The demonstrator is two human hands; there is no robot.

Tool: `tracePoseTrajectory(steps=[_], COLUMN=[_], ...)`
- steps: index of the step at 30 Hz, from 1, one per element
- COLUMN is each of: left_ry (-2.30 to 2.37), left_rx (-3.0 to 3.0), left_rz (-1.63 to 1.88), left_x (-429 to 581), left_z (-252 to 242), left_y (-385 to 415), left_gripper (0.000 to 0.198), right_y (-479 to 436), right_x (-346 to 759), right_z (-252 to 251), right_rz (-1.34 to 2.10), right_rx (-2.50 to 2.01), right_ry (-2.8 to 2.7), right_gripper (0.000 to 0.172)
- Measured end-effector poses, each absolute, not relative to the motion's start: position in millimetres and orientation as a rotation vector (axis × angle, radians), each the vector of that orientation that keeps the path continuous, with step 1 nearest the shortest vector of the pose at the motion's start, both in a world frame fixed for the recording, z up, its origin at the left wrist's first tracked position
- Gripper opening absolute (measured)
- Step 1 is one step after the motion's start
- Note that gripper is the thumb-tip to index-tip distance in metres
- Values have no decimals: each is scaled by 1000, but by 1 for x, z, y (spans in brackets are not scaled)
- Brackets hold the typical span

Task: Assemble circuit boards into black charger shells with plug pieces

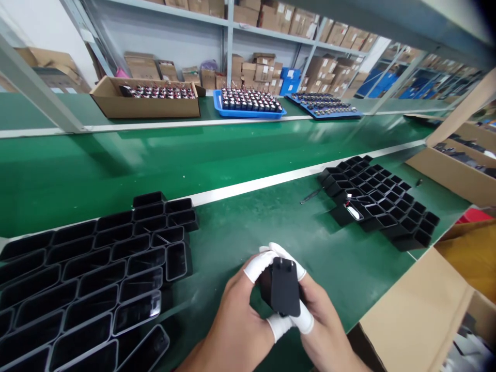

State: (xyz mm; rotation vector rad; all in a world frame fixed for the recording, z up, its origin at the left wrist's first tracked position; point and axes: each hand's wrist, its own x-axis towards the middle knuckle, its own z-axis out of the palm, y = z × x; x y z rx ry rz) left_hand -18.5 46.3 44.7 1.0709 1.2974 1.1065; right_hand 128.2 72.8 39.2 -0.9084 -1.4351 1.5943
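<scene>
A black power adapter [285, 289] with a flat face and two short prongs at its top end is held between both hands, over the green work surface. My left hand [242, 305] is closed around its left side, thumb at the lower edge. From the right, my right hand [323, 315] grips it too, with its thumb at the bottom corner. White finger cots cover thumbs and some fingertips of both hands. The adapter's back and part of its sides are hidden by the fingers.
Open black cases [98, 274] stand in rows at left; more black cases [380, 199] stand at right, one holding a white part. Behind are a carton [147, 106], a blue tray [250, 112] and a blue board [329, 109] bearing components. An open cardboard box [422, 310] lies at lower right.
</scene>
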Motion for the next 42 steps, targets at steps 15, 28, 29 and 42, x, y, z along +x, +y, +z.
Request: tracePoseTrajectory(steps=[15, 28, 29, 42], left_ry=[1284, 1333, 1343, 1425], left_rx=[1231, 1170, 1193, 1210], left_rz=[1262, 1280, 1269, 1239], left_x=[-17, -14, -14, -17], left_z=[38, 28, 27, 41], left_y=[51, 49, 49, 53], left_gripper=[60, 59, 59, 57], right_y=[72, 80, 79, 79], right_x=[108, 124, 126, 122], right_z=[29, 41, 40, 38], right_rz=[1754, 2038, 2045, 2045], right_rx=[-930, -732, -717, -742], right_ry=[-923, -803, -833, -834], right_gripper=[32, 39, 39, 33])
